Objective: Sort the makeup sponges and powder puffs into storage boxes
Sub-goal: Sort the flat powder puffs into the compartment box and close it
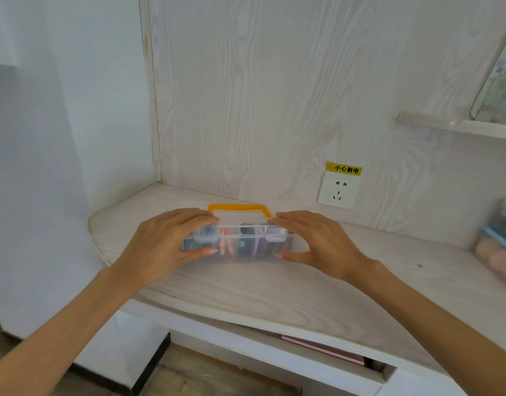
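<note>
Resting on the pale wood-grain tabletop [246, 292], near its far edge and the back panel, a clear storage box [237, 244] is held from both ends. At the left, the left hand [166, 244] is wrapped over that end of the box, its fingers curled across the lid towards the left latch [206, 235] and its thumb tucked against the near side wall; the grip appears meant to steady the box while the lid is pressed or the clasp worked. In the middle, an orange handle [237, 208] is seen at the far side of the lid, so the latches face the person, which would suit opening or snapping shut from the near side. Through the clear wall, dark, pink and purple items are made out in separate compartments, though what they are cannot be told. At the right, the right hand [317, 244] mirrors the other: fingers are laid over the lid by the right latch [276, 235], the thumb is set below against the near wall, and the box is pinched between them. Whether the lid is fully closed cannot be told. Farther right, a wall socket [338, 190] with a yellow warning label is fixed to the panel, and at the right edge a second container [500, 247] holding peach-coloured round pieces, judged to be sponges or puffs, stands well apart from the held box.
</note>
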The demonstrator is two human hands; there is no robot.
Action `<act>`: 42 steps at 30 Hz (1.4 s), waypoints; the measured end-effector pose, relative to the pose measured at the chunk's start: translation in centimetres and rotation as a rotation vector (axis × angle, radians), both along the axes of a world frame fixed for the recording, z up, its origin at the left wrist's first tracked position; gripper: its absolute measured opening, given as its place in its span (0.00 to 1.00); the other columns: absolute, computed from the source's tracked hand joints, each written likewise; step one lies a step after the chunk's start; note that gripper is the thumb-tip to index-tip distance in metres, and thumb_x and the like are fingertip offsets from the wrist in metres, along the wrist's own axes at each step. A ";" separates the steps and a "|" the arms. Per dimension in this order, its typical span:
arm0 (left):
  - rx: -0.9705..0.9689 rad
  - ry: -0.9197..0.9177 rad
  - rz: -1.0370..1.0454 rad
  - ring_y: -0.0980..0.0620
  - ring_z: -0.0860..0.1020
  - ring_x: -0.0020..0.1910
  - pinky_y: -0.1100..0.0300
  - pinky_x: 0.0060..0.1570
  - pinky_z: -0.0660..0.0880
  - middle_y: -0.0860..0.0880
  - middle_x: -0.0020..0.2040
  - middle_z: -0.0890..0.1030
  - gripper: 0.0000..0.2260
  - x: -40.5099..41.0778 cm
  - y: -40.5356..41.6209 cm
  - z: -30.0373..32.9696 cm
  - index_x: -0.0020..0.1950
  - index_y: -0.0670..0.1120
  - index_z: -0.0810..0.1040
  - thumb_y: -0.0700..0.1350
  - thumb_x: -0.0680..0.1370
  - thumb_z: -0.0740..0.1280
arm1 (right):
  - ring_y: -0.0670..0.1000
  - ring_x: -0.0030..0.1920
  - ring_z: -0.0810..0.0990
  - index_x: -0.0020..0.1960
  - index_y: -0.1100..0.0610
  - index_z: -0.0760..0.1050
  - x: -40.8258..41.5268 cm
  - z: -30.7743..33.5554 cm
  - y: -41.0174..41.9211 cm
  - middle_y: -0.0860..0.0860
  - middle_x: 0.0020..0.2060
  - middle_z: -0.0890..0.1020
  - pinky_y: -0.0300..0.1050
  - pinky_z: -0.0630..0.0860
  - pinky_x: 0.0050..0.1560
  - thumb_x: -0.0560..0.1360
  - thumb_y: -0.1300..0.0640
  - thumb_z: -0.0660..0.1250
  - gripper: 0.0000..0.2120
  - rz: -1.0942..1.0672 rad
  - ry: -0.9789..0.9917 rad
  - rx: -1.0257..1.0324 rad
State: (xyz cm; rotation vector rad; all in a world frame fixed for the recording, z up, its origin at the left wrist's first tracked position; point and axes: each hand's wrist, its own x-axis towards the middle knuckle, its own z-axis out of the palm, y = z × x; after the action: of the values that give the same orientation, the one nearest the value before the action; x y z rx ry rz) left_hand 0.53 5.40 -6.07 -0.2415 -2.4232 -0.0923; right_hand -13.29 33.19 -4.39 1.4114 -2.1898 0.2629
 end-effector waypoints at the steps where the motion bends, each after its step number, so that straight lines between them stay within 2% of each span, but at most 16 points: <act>1: -0.025 0.024 0.008 0.54 0.81 0.53 0.66 0.49 0.72 0.53 0.59 0.81 0.26 -0.1 0.1 -0.2 0.62 0.52 0.78 0.66 0.72 0.56 | 0.49 0.61 0.78 0.67 0.49 0.72 -0.1 -0.6 0.1 0.48 0.63 0.77 0.45 0.75 0.58 0.69 0.41 0.71 0.29 -0.002 0.040 -0.019; 4: -0.078 0.084 0.008 0.50 0.81 0.55 0.56 0.52 0.77 0.51 0.59 0.81 0.25 -0.3 0.2 -0.6 0.61 0.50 0.79 0.63 0.73 0.57 | 0.49 0.62 0.77 0.68 0.49 0.70 -0.1 -1.5 -0.1 0.48 0.63 0.77 0.42 0.71 0.60 0.70 0.45 0.72 0.28 -0.012 0.101 -0.072; 6: -0.074 0.083 -0.011 0.49 0.81 0.56 0.53 0.56 0.75 0.51 0.59 0.81 0.24 -0.5 0.1 -0.9 0.62 0.50 0.78 0.63 0.74 0.57 | 0.49 0.63 0.76 0.69 0.47 0.69 -0.1 -2.0 -0.3 0.47 0.64 0.77 0.42 0.70 0.62 0.71 0.45 0.71 0.27 -0.017 0.093 -0.097; 15: -0.083 0.064 -0.008 0.49 0.81 0.56 0.52 0.56 0.76 0.50 0.58 0.81 0.23 -0.6 -0.3 -0.9 0.61 0.49 0.80 0.61 0.73 0.61 | 0.47 0.62 0.74 0.67 0.45 0.71 -0.2 -2.5 -0.6 0.46 0.63 0.77 0.37 0.66 0.62 0.70 0.46 0.72 0.27 -0.042 0.022 -0.159; 17: -0.097 0.058 -0.006 0.49 0.81 0.56 0.51 0.56 0.77 0.50 0.58 0.81 0.24 -0.4 0.0 -0.8 0.61 0.49 0.80 0.61 0.73 0.60 | 0.45 0.62 0.73 0.67 0.44 0.71 0.0 -2.2 -0.6 0.45 0.63 0.76 0.35 0.65 0.61 0.70 0.44 0.71 0.26 -0.042 0.001 -0.146; 20: -0.072 0.053 0.015 0.51 0.81 0.55 0.53 0.56 0.77 0.51 0.58 0.82 0.23 -0.3 0.6 -0.6 0.60 0.50 0.80 0.63 0.73 0.61 | 0.41 0.60 0.72 0.64 0.44 0.74 0.2 -2.2 -1.1 0.43 0.60 0.77 0.31 0.63 0.60 0.71 0.39 0.66 0.22 0.007 -0.178 -0.267; 23: -0.072 0.054 0.020 0.50 0.82 0.54 0.53 0.55 0.77 0.51 0.57 0.82 0.21 -0.3 0.7 -0.5 0.59 0.49 0.81 0.60 0.75 0.60 | 0.40 0.57 0.73 0.59 0.44 0.78 0.3 -2.6 -1.9 0.44 0.56 0.79 0.36 0.68 0.58 0.73 0.43 0.65 0.16 0.042 -0.264 -0.431; 26: -0.058 0.012 0.015 0.50 0.81 0.56 0.52 0.55 0.78 0.51 0.58 0.82 0.21 -0.2 0.6 -0.7 0.60 0.50 0.80 0.60 0.75 0.60 | 0.41 0.56 0.73 0.58 0.44 0.79 0.4 -2.8 -2.1 0.44 0.56 0.79 0.40 0.70 0.58 0.73 0.43 0.65 0.16 0.014 -0.259 -0.457; 28: 0.004 -0.022 0.003 0.52 0.78 0.60 0.53 0.61 0.76 0.53 0.61 0.79 0.23 -0.3 0.5 -0.8 0.62 0.51 0.79 0.63 0.76 0.57 | 0.40 0.56 0.73 0.59 0.43 0.78 0.5 -2.4 -1.9 0.43 0.56 0.79 0.38 0.69 0.58 0.73 0.40 0.64 0.17 0.011 -0.274 -0.419; 30: 0.065 -0.008 0.000 0.56 0.70 0.68 0.58 0.71 0.64 0.56 0.67 0.72 0.26 -0.2 0.8 -1.0 0.66 0.52 0.74 0.65 0.77 0.54 | 0.40 0.59 0.72 0.58 0.41 0.78 1.0 -1.6 -1.7 0.42 0.58 0.78 0.36 0.66 0.60 0.73 0.40 0.63 0.16 0.005 -0.381 -0.376; 32: 0.247 0.057 0.066 0.60 0.61 0.71 0.61 0.72 0.55 0.60 0.70 0.64 0.27 0.1 1.3 -0.7 0.71 0.54 0.67 0.65 0.76 0.57 | 0.39 0.63 0.68 0.59 0.39 0.76 1.8 -0.6 -1.5 0.40 0.61 0.75 0.36 0.61 0.65 0.75 0.45 0.65 0.13 -0.026 -0.619 -0.435; 34: 0.649 0.063 0.182 0.59 0.61 0.70 0.57 0.69 0.59 0.60 0.70 0.64 0.28 0.8 1.9 0.0 0.73 0.55 0.62 0.63 0.76 0.61 | 0.40 0.64 0.68 0.63 0.43 0.74 2.2 0.2 -1.2 0.41 0.63 0.74 0.37 0.61 0.66 0.77 0.48 0.64 0.15 -0.127 -0.806 -0.625; 36: 1.041 -0.060 0.300 0.50 0.65 0.70 0.50 0.68 0.62 0.51 0.73 0.65 0.29 0.6 1.2 0.8 0.74 0.50 0.60 0.60 0.77 0.60 | 0.44 0.63 0.70 0.67 0.50 0.71 2.3 0.7 -0.9 0.45 0.64 0.73 0.41 0.65 0.63 0.77 0.47 0.63 0.19 -0.275 -1.075 -0.776; 38: 1.325 -0.262 0.336 0.44 0.69 0.67 0.48 0.69 0.63 0.44 0.72 0.66 0.30 0.0 0.1 1.5 0.74 0.43 0.60 0.58 0.77 0.61 | 0.48 0.64 0.71 0.67 0.55 0.70 2.6 0.6 -0.8 0.49 0.64 0.73 0.45 0.66 0.64 0.77 0.45 0.62 0.23 -0.338 -1.342 -0.782; 40: 1.457 -0.387 0.321 0.42 0.72 0.64 0.49 0.67 0.65 0.41 0.69 0.70 0.28 -0.6 -0.3 1.5 0.71 0.39 0.64 0.56 0.78 0.61 | 0.50 0.64 0.72 0.64 0.54 0.74 3.1 0.0 -1.4 0.50 0.63 0.76 0.44 0.66 0.62 0.77 0.43 0.60 0.21 -0.313 -1.436 -0.701; 42: 1.504 -0.439 0.307 0.39 0.72 0.64 0.50 0.65 0.67 0.38 0.66 0.73 0.24 -1.1 0.2 1.0 0.68 0.36 0.69 0.52 0.79 0.61 | 0.47 0.55 0.76 0.58 0.54 0.76 3.8 -0.5 -1.9 0.48 0.53 0.80 0.41 0.65 0.57 0.79 0.44 0.58 0.18 -0.305 -1.435 -0.696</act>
State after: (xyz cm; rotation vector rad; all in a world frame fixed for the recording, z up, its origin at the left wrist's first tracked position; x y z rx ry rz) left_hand -0.53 5.64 -5.08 0.8840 -2.0635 -1.8226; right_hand -9.51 31.27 -4.85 0.3716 -2.6847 2.1712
